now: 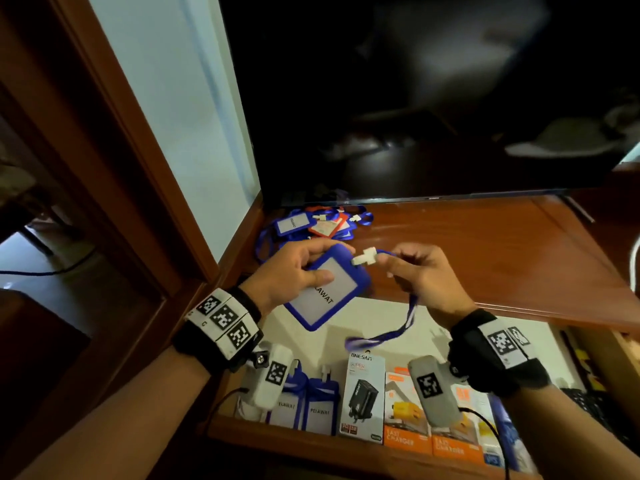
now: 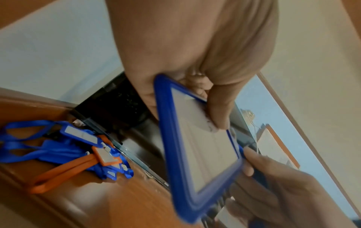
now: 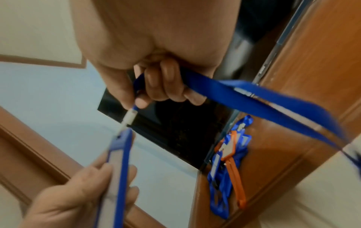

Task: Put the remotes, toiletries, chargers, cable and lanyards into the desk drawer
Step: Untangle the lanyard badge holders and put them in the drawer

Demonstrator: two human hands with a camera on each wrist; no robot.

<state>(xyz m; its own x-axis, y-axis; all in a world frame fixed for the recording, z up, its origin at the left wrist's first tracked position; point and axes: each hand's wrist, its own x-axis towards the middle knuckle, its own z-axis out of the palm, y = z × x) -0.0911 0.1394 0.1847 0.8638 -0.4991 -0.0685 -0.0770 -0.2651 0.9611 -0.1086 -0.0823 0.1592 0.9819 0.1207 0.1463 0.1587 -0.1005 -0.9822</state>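
My left hand (image 1: 294,271) grips a blue badge holder (image 1: 327,292) with a white card reading "PELAWAT", held above the open desk drawer (image 1: 363,327). My right hand (image 1: 419,271) pinches the blue lanyard strap (image 1: 401,327) just behind its white clip (image 1: 363,257), which points at the holder's top edge. The strap hangs in a loop over the drawer. In the right wrist view the clip (image 3: 128,118) meets the holder (image 3: 117,166). A heap of blue and orange lanyards (image 1: 311,225) lies on the desk under the screen. Charger boxes (image 1: 365,396) and two more badge holders (image 1: 318,407) stand in the drawer.
A large dark screen (image 1: 433,98) stands at the back of the wooden desk (image 1: 485,254). A wooden frame and pale wall (image 1: 180,116) close off the left side. A dark keyboard-like thing (image 1: 595,407) lies at the drawer's right end.
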